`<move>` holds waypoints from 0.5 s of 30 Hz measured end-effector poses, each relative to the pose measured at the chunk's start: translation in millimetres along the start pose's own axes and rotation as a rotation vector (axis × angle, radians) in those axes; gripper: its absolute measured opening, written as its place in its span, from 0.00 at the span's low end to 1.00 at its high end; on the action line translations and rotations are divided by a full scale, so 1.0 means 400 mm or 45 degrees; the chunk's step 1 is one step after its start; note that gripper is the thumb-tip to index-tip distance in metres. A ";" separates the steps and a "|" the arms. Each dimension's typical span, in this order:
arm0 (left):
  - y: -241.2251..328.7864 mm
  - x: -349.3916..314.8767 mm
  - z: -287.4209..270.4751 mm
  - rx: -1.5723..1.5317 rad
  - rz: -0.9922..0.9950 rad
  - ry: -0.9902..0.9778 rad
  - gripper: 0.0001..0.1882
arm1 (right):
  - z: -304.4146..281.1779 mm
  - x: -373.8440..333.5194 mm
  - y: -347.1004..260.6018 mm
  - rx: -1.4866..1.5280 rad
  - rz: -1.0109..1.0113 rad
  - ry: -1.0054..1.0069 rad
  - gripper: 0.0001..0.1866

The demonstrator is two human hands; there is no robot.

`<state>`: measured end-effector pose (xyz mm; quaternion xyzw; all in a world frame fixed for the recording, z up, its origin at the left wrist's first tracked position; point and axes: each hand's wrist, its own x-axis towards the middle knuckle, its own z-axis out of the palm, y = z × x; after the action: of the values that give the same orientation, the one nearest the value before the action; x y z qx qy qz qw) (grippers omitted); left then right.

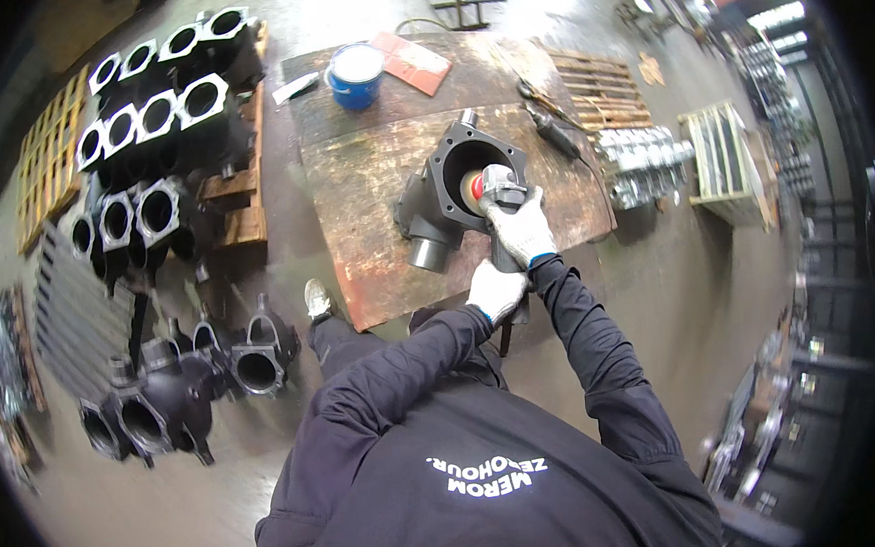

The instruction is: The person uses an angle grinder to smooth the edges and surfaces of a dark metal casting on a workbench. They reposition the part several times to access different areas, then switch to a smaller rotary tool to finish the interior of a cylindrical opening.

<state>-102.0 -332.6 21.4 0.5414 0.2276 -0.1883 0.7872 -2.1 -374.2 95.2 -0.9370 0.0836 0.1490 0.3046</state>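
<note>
On the worn workbench [353,208] stands a dark grey cast metal housing [419,209] with a square bolt-holed flange and a round bore. Both my hands, in white gloves, hold an angle grinder [502,184]. Its reddish disc [474,186] reaches into the bore at the right side; whether it touches the wall I cannot tell. My right hand [523,226] is wrapped round the grinder just behind its head. Lower down, my left hand [497,288] is closed round the rear of its body, close to the bench's front edge.
A blue bucket [355,76], a red flat packet [413,62] and a second power tool [553,131] with a cord lie on the bench. Rows of black castings [152,115] stand on pallets at left, more castings [155,401] on the floor. Silvery parts [641,161] sit at right.
</note>
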 end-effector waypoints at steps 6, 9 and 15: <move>0.062 -0.051 -0.209 0.109 -0.035 -0.283 0.25 | 0.123 -0.071 -0.080 0.087 0.236 0.248 0.45; 0.122 -0.037 -0.285 0.217 -0.124 -0.461 0.19 | 0.157 -0.062 -0.120 0.157 0.376 0.346 0.53; 0.176 0.043 -0.314 0.479 -0.234 -0.703 0.22 | 0.157 -0.037 -0.134 0.188 0.555 0.512 0.53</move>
<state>-68.9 -191.6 26.9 0.5828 0.0152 -0.4365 0.6853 -17.0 -292.7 80.8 -0.8830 0.3520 0.0161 0.3099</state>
